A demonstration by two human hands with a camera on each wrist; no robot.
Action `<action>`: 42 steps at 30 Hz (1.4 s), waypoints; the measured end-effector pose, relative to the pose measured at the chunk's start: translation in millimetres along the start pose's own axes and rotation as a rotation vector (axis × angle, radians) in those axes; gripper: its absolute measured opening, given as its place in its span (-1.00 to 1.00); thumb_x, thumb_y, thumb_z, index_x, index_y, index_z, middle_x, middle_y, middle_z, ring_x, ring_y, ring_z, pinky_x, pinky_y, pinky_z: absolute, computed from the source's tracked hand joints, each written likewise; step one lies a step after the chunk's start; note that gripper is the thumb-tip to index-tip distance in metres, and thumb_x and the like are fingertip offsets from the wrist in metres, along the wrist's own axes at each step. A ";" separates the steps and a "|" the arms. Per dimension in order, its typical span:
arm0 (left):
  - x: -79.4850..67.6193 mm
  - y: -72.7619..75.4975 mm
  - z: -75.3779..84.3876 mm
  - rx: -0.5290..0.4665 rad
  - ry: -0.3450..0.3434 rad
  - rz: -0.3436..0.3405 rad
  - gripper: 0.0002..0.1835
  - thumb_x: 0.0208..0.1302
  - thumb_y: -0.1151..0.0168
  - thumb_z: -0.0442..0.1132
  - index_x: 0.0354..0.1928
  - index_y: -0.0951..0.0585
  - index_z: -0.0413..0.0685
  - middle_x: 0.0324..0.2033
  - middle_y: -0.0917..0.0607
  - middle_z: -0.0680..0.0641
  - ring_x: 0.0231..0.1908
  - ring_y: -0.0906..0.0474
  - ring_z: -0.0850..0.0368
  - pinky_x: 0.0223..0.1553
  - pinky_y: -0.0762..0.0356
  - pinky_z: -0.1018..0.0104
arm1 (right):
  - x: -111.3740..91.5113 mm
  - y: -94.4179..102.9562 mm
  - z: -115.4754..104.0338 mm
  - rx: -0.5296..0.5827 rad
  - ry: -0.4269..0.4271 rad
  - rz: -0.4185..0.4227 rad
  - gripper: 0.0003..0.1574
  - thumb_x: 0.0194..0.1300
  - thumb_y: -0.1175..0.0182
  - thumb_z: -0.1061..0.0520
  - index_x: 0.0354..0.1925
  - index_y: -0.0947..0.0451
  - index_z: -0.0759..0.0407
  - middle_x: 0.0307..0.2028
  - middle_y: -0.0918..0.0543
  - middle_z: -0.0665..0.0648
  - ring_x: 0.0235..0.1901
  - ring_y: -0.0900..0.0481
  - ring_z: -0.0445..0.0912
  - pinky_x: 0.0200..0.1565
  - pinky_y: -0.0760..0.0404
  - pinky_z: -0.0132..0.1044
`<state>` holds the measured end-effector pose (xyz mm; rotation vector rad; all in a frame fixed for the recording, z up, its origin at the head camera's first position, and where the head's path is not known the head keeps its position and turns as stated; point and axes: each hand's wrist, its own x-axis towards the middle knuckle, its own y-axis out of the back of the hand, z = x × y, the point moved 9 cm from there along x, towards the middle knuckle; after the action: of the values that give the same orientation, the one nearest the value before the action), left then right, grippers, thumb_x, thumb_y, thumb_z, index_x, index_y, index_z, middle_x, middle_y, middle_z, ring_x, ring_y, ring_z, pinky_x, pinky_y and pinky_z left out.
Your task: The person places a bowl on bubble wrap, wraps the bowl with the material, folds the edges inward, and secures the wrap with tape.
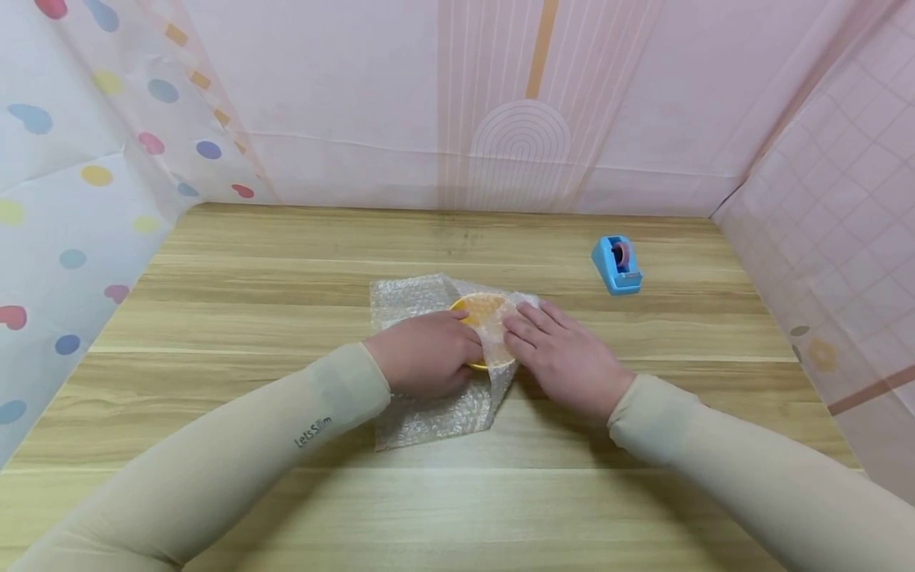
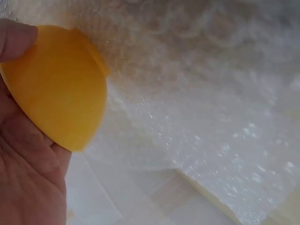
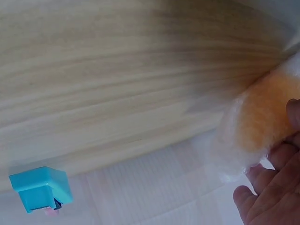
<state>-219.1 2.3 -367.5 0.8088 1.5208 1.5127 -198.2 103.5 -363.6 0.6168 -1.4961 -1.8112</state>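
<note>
The yellow bowl is at the middle of the worktop, between the two hands and partly under the bubble wrap. It has a smooth, slightly shiny wall and a thin curved rim. Seen from above, the rim looks almost round, so I find no clear long axis in it; also I cannot tell surely which way its mouth is facing.

The bubble wrap is clear and thin, with small bumps which catch the light. Its left part lies spread on the worktop, with the left edge running from near to far. Its right part is folded up over the right side of the bowl, and the yellow shows cloudy through it.

The left hand comes from the left and grasps the bowl, with its fingers bent about the wall. The right hand has its fingers rather straight, pointing to the far left; they rest on the folded wrap and do not clench.

To the far right, well apart from the wrap, stands a blue tape dispenser, of wedge-like shape, with a pink roll in it. The worktop has pale wood grain running left to right. Both arms wear cream sleeves. Behind the worktop hangs a creased pinkish sheet with printed lines.
</note>
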 end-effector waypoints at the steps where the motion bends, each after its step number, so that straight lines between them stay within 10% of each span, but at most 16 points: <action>1: -1.1 1.7 -0.6 -0.011 -0.005 0.011 -0.86 0.40 -0.16 -0.25 -0.24 -0.70 0.09 -0.19 -0.77 0.15 -0.01 -0.71 0.12 0.62 -0.24 -0.05 | 0.1 -0.1 0.2 0.001 0.001 -0.006 -0.48 0.55 -0.15 0.15 0.40 -0.52 0.18 0.46 -0.52 0.17 0.54 -0.36 0.18 0.61 -0.27 0.10; 15: -19.4 14.8 -16.7 -0.008 0.045 0.055 -0.55 0.51 -0.15 -0.07 0.30 -0.64 -0.12 0.29 -0.70 -0.06 0.43 -0.51 -0.07 0.56 -0.36 0.00 | 1.8 0.6 0.1 0.028 0.043 -0.037 -0.49 0.56 -0.13 0.19 0.40 -0.52 0.17 0.45 -0.54 0.17 0.54 -0.36 0.16 0.62 -0.24 0.08; 42: -25.4 6.1 -25.9 -0.084 0.103 0.034 -0.48 0.57 -0.12 0.02 0.42 -0.56 -0.06 0.41 -0.60 -0.04 0.51 -0.41 -0.01 0.55 -0.38 -0.01 | 12.6 -2.6 -6.6 0.229 0.104 -0.099 -0.34 0.67 0.04 -0.14 0.55 -0.37 0.09 0.56 -0.39 0.12 0.62 -0.20 0.12 0.67 -0.10 0.04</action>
<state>-231.1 -31.6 -360.2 0.7207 1.5139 1.6539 -202.0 89.9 -366.8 0.8974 -1.6393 -1.6646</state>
